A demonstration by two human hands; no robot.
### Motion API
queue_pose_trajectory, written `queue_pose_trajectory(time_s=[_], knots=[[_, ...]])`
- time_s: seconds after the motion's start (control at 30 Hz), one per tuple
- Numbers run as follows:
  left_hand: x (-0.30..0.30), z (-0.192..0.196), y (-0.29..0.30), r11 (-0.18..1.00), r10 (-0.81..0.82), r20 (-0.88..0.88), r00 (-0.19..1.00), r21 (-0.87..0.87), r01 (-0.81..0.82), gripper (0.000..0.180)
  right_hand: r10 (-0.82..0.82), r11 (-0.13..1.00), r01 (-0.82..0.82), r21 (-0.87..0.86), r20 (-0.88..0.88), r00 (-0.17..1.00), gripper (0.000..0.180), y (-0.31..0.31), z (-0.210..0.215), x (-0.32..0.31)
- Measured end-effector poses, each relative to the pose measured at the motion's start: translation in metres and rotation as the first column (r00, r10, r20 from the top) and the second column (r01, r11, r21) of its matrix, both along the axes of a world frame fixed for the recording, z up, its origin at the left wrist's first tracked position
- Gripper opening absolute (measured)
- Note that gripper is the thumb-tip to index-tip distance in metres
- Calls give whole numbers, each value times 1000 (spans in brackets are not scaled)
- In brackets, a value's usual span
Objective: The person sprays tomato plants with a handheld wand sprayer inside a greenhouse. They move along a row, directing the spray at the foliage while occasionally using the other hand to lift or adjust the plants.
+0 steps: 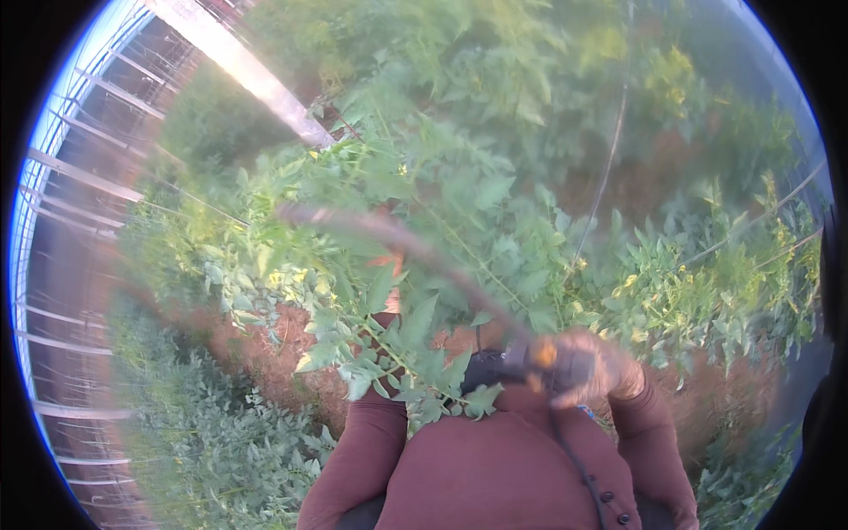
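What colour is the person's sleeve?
Dark maroon; the sleeve shows best in the head view.

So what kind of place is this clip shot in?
Most likely a greenhouse or covered growing tunnel: leafy green plants stand in rows on bare reddish soil, support strings run up from them, and a curved ribbed roof frame arches over on the left.
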State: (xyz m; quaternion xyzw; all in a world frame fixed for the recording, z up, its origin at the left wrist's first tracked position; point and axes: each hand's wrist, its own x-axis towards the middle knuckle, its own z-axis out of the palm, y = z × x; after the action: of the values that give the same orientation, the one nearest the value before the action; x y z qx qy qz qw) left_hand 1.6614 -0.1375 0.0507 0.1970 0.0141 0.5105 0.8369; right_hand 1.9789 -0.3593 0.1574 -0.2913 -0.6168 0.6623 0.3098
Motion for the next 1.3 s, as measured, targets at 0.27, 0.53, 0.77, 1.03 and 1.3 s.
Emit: queue_pose_trajectory(time_s=[0.27,0.53,0.77,1.03,1.3], knots=[[-33,-31,-56,967,168,-470,866,-90,-237,38,-366,930,344,-129,-233,901,68,62,14,-35],[-86,-44,-100,924,161,-619,768,-179,-338,41,-650,704,430,-565,-269,711,59,197,-43,-72],[-106,-56,-108,913,137,-657,742,-207,-352,44,-631,734,302,-608,-447,634,24,241,-77,-94],[-105,-61,-105,926,67,-690,721,-226,-303,47,-562,814,195,-547,-657,502,45,213,-77,-116],[-84,-63,-78,961,-10,-690,724,-207,-184,50,-648,754,275,-596,-609,458,45,184,-89,-135]])
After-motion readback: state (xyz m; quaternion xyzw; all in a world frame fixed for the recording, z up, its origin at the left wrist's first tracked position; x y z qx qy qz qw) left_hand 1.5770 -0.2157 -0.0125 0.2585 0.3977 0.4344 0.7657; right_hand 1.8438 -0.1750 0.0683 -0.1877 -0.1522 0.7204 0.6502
